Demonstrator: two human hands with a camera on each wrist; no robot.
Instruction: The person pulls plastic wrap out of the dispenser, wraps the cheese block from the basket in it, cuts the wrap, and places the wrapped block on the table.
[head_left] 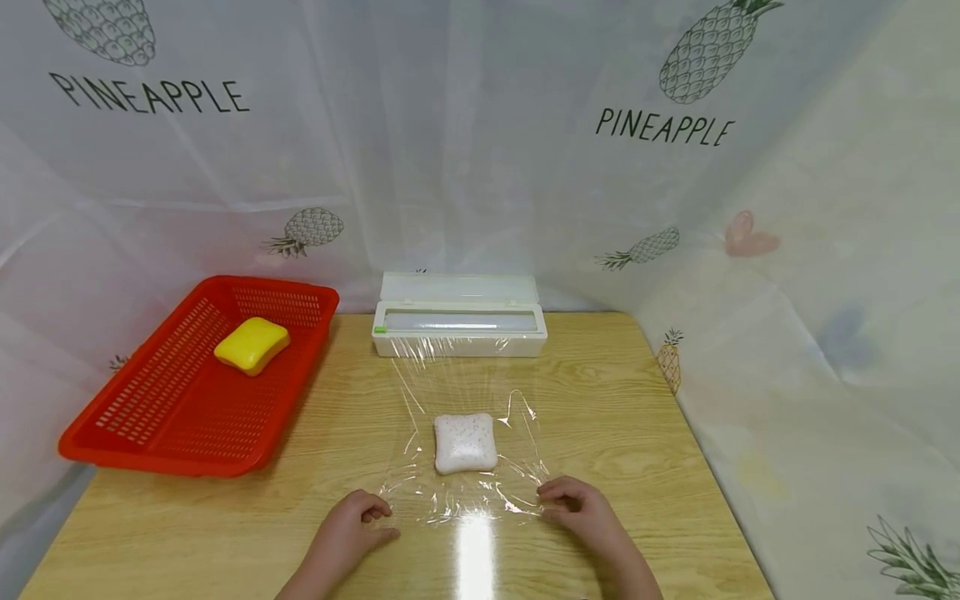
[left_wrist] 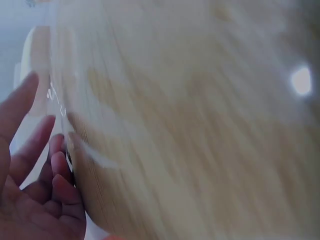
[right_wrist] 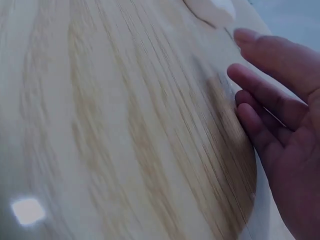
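Clear plastic film (head_left: pixel 465 493) is stretching over the wood-grained table (head_left: pixel 630 417) from a white dispenser box (head_left: pixel 459 345), and a speckled white block (head_left: pixel 465 442) is lying within its spread, though whether above or beneath the sheet I cannot tell. By the near corners, the left hand (head_left: pixel 348 527) and the right hand (head_left: pixel 588 517) are resting open, thumbs parted from loosely bent fingers, the fingertips lying at or just beside the film's edge. Farther left, a red perforated basket (head_left: pixel 291 410) is holding a yellow block (head_left: pixel 252 343).
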